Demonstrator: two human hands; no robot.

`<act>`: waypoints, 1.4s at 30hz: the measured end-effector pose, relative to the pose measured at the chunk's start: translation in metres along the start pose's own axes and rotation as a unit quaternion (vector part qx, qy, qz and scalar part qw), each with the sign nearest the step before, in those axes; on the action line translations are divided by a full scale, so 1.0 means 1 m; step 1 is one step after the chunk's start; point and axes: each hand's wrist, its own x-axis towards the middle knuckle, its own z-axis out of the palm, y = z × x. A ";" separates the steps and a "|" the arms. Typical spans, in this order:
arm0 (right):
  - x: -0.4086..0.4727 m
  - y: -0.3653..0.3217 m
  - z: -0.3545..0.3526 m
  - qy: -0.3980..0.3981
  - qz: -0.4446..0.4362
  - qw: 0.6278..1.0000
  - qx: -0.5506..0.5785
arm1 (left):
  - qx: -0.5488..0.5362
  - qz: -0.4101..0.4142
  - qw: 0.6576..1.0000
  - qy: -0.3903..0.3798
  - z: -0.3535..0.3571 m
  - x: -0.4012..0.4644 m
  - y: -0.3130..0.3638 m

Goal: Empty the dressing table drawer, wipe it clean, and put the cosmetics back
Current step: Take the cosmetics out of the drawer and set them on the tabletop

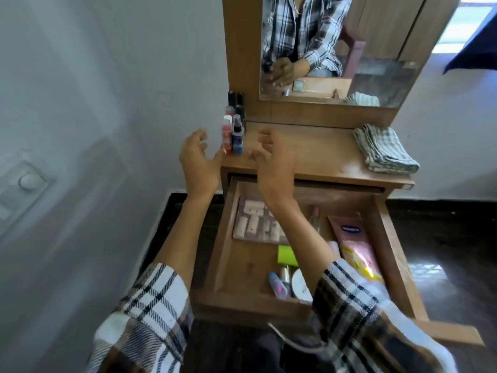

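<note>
The wooden drawer (226,238) of the dressing table is pulled open. Inside lie a pink palette (251,224), a lime-green item (286,254), a pink Vaseline tube (355,246), a small blue bottle (277,285), a gold-capped item (285,274) and a round white compact (300,286). Several small bottles (233,133) stand on the tabletop's left corner. My left hand (199,162) and my right hand (271,160) hover open on either side of those bottles, holding nothing. My right forearm hides part of the drawer's contents.
A folded checked cloth (384,149) lies on the right of the tabletop (317,154). A mirror (341,52) rises behind it. A grey wall (107,103) is close on the left, with a switch plate (24,184). The floor (443,238) is dark.
</note>
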 end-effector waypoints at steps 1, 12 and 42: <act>-0.004 -0.001 -0.009 0.003 0.010 1.000 0.000 | -0.006 0.007 1.000 0.019 -0.005 -0.009 0.002; -0.071 0.007 -0.113 -0.278 0.043 0.936 -0.213 | 0.126 0.016 0.895 -0.428 -0.037 -0.130 0.012; -0.110 0.019 -0.088 -0.316 0.272 0.847 -0.331 | 0.161 -0.035 0.794 -0.585 -0.043 -0.123 0.002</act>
